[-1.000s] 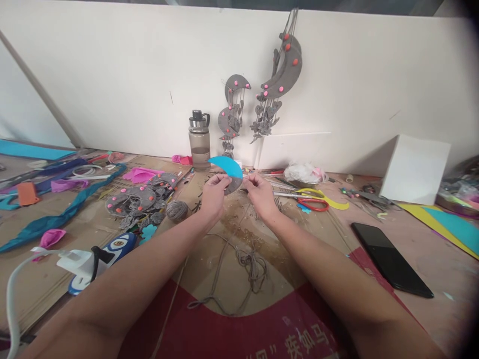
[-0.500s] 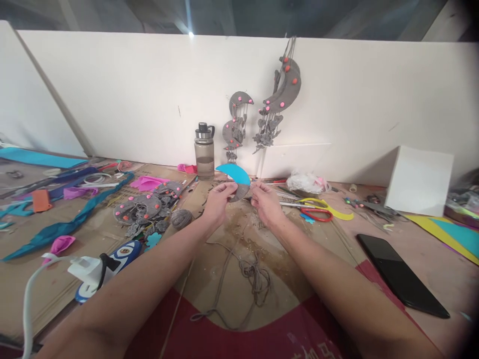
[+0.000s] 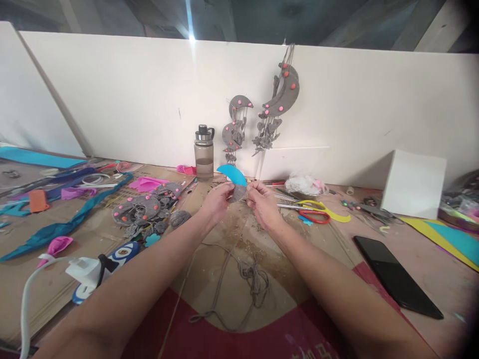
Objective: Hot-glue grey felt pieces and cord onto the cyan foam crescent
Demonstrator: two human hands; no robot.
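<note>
Between my hands, above the cardboard, is a crescent cutout [image 3: 232, 173], bright blue on its upper part and grey on its lower part. My left hand [image 3: 219, 200] pinches its left side between thumb and fingers. At the right edge, my right hand [image 3: 262, 200] has its fingertips pressed together on the piece; the exact grip is too small to see. Below my hands a loose tangle of grey yarn [image 3: 254, 279] lies on the cardboard [image 3: 284, 284]. A ball of grey yarn [image 3: 179, 218] sits left of my left hand.
Grey crescent hangings [image 3: 284, 92] with pink and orange dots hang on the white board. A water bottle [image 3: 204, 154] stands behind my left hand. Scissors [image 3: 314, 214] lie to the right, beyond a black phone [image 3: 396, 274]. At left are a dotted grey piece [image 3: 140, 209] and a white plug [image 3: 84, 269].
The view has shifted slightly. Both hands still hold the crescent in nearly the same place, and its grey part has turned a little.
</note>
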